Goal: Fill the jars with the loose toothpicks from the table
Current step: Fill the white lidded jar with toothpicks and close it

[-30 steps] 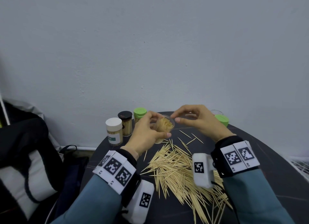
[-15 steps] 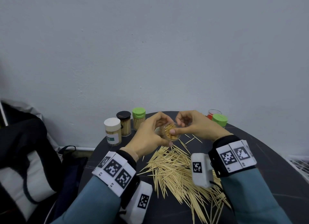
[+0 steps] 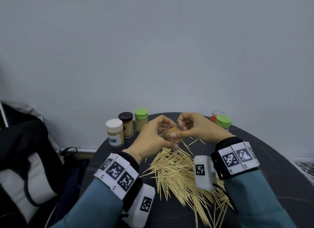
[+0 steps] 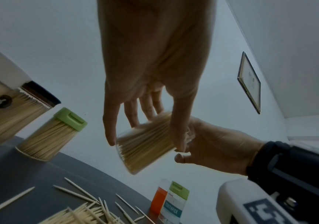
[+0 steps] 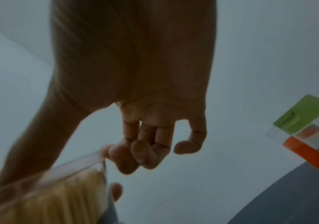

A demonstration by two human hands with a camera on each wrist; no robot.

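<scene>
A clear jar [image 3: 173,132] packed with toothpicks is gripped in my left hand [image 3: 164,136] above the far part of the round dark table [image 3: 271,159]. The jar lies tilted, its mouth turned toward my right hand [image 3: 177,130]. That hand's fingers are curled at the mouth, and thumb and fingertips pinch the rim. The left wrist view shows the jar [image 4: 145,145] held between thumb and fingers. In the right wrist view the curled fingers [image 5: 128,159] touch the jar's rim [image 5: 97,156]. A wide pile of loose toothpicks [image 3: 178,173] covers the table under both wrists.
Three closed jars of toothpicks stand at the back left: white lid [image 3: 114,132], dark lid [image 3: 126,124], green lid [image 3: 141,119]. A green-lidded jar [image 3: 223,121] and an orange-red one [image 3: 215,114] stand back right. A black-and-white bag [image 3: 25,151] sits left of the table.
The jar has tipped from nearly upright to mouth facing my right hand. My right hand has moved left onto the jar's mouth and curled its fingers there.
</scene>
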